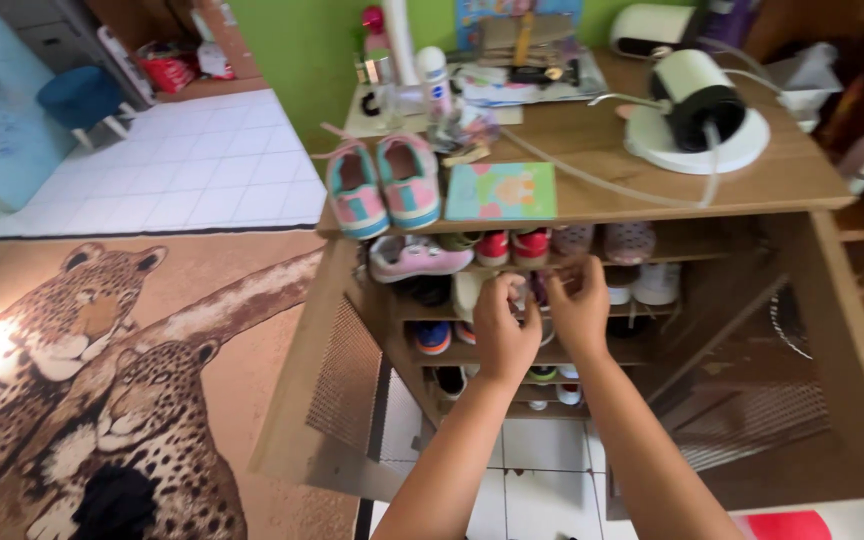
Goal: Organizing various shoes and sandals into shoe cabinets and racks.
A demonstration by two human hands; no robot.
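Observation:
Both my hands reach into an open wooden shoe cabinet [652, 205]. My left hand [503, 328] and my right hand [580, 305] are side by side at the second shelf, fingers curled around small shoes there. What exactly each hand grips is hidden by the fingers. The shelf above holds a pink and white shoe [414, 258], red shoes [510, 246] and pale pink shoes [602, 242]. On top of the cabinet stands a pair of small pink and teal shoes [385, 184] beside a colourful card [501, 191].
The cabinet's two mesh doors [344, 375] stand open to left and right. A white round device [694, 108] with a hose, bottles and clutter sit on the top. A leopard-pattern rug [102, 370] lies to the left, white tiles beyond, and a blue stool [80, 98] far left.

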